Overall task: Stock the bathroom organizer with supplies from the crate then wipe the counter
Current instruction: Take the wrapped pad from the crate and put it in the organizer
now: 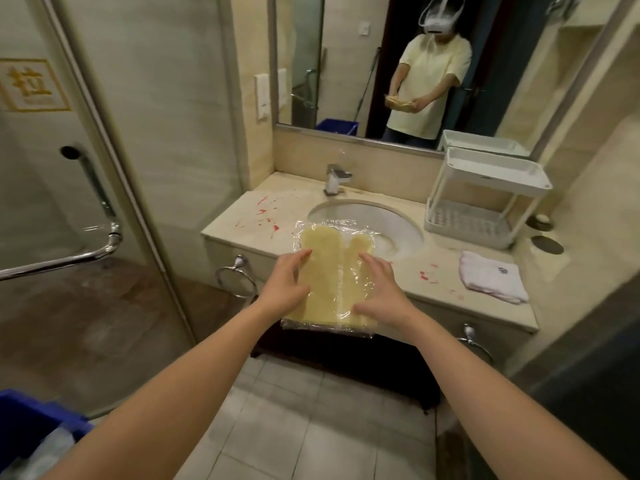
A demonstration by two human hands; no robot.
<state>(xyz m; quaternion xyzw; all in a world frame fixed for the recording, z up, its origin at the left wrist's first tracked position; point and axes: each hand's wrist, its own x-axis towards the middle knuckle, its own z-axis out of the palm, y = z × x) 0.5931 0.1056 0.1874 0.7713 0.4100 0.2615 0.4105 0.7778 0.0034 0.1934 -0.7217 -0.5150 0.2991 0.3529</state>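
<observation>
Together, the left hand (289,282) and right hand (382,289) grip a wrapped yellow cloth (334,268) by its sides, thumbs on top, above the front edge of the counter (242,230).

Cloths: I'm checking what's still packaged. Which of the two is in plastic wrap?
The yellow cloth, gripped by the left hand and right hand; the white towel lies unwrapped on the counter.
</observation>
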